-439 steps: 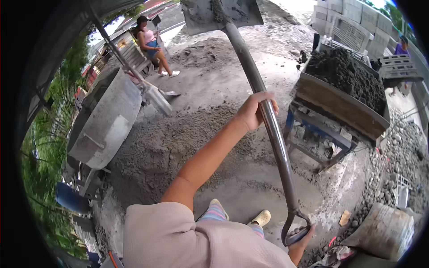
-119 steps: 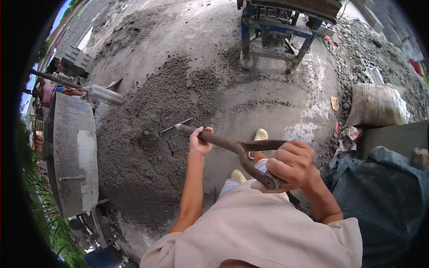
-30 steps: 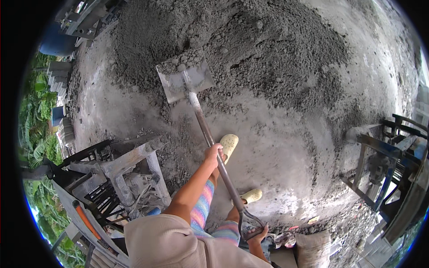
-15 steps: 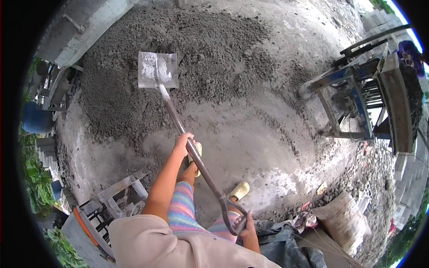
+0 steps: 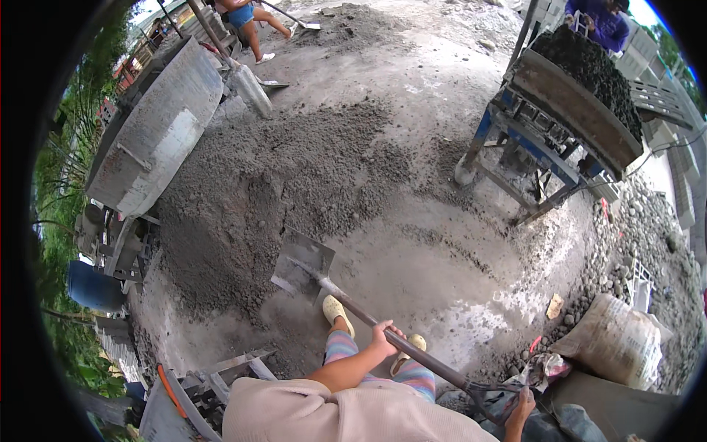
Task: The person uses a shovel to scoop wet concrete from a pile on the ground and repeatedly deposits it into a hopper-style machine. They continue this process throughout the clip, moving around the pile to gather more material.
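Note:
A square-bladed shovel slants across the lower middle, its blade to the left and its handle end to the right. My left hand is wrapped round the shaft partway down. At the handle end, my right hand grips the loop-shaped grip. The metal blade looks mostly bare and lies at the near edge of a large heap of grey, damp-looking mix. Whether the blade touches the ground I cannot tell. My feet, in pale yellow clogs, stand just behind the blade and under the shaft.
A big grey metal drum or trough stands at the left, above a blue barrel. On the right is a blue-framed machine with a loaded tray; a person in purple is behind it. Another person shovels at the far left. A filled sack lies near right.
The shovel blade has come back from over the heap toward my feet, and its handle has swung right. Both hands have moved right, still gripping. The view has tilted up, showing two people.

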A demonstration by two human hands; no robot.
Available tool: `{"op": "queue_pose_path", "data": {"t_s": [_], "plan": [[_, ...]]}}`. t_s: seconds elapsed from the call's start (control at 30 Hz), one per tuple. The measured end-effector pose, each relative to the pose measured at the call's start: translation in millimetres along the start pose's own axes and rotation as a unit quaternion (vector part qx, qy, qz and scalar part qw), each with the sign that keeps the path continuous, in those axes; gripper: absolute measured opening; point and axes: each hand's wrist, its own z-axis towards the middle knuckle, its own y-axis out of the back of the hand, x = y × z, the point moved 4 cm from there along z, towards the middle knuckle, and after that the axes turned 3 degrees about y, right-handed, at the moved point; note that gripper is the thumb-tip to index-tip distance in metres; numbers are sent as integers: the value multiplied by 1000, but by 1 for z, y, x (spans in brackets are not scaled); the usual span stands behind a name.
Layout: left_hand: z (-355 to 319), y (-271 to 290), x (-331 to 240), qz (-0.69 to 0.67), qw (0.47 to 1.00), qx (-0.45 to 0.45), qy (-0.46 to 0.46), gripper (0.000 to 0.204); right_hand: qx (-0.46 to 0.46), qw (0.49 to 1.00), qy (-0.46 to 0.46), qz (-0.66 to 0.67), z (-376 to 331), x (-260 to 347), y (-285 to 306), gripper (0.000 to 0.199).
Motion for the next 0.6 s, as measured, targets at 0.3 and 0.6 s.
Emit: {"op": "queue_pose_path", "data": {"t_s": [0.3,0.6], "plan": [[-26,-6,-190,-147,974,1,-172,37,199,890,382,-152,10,93,-231,30],[-12,16,-360,-247,931,49,-263,40,375,812,380,-235,-15,197,-511,35]]}}
